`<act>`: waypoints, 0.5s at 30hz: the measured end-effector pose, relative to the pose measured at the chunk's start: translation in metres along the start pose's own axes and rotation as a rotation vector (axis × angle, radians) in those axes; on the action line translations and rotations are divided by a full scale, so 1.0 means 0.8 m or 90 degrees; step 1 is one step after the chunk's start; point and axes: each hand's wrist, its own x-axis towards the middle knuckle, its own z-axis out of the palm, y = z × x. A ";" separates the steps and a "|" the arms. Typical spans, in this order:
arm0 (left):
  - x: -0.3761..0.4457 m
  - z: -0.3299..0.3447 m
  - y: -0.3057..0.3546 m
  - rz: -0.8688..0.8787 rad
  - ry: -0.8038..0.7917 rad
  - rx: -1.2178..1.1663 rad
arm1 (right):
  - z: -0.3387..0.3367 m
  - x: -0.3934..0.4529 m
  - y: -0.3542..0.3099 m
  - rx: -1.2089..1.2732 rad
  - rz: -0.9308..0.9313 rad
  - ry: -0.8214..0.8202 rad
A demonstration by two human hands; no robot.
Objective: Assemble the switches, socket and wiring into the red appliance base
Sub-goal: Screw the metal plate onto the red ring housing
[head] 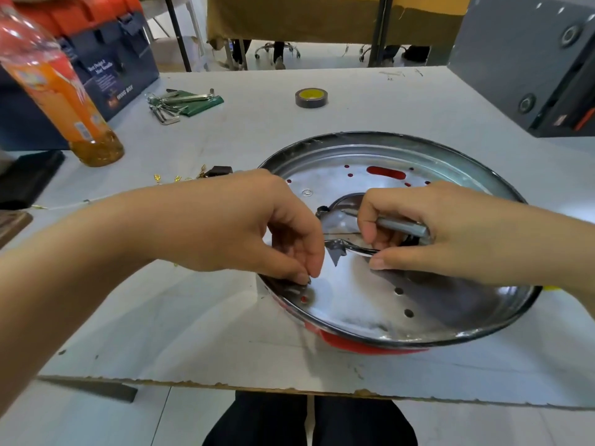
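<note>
The red appliance base [370, 344] lies on the table with its shiny metal inner pan facing up, red showing only at the near rim and through holes. My left hand [257, 226] pinches a small metal part [304, 282] at the pan's near-left rim. My right hand [450, 230] grips a grey-handled tool [402, 227] over the pan's middle, its tip hidden by my fingers. A curved metal piece with a pointed tab [338, 247] lies between both hands. Small brass terminals [177, 179] and a black switch [219, 170] lie on the table behind my left wrist.
An orange drink bottle [64, 91] stands at the left. Hex keys on a green holder [180, 103] and a tape roll [311, 97] lie further back. A grey box [531, 59] stands at the right, a dark case [109, 69] at the back left.
</note>
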 end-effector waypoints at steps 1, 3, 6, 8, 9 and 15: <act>0.000 0.000 0.000 0.001 -0.003 0.002 | 0.000 0.000 0.000 -0.001 -0.004 0.003; 0.000 0.000 0.000 0.004 -0.007 0.006 | 0.001 -0.001 0.001 -0.004 -0.010 0.008; -0.001 0.000 0.001 0.014 -0.011 0.009 | 0.000 -0.002 0.000 -0.004 -0.010 0.007; -0.001 0.000 0.001 0.020 -0.017 0.011 | 0.000 -0.001 0.001 0.000 -0.007 0.007; -0.001 0.000 0.002 0.023 -0.021 0.012 | 0.000 -0.001 0.001 0.000 -0.008 0.007; 0.001 0.000 0.003 0.030 -0.032 0.018 | 0.000 0.000 0.003 -0.003 -0.009 0.003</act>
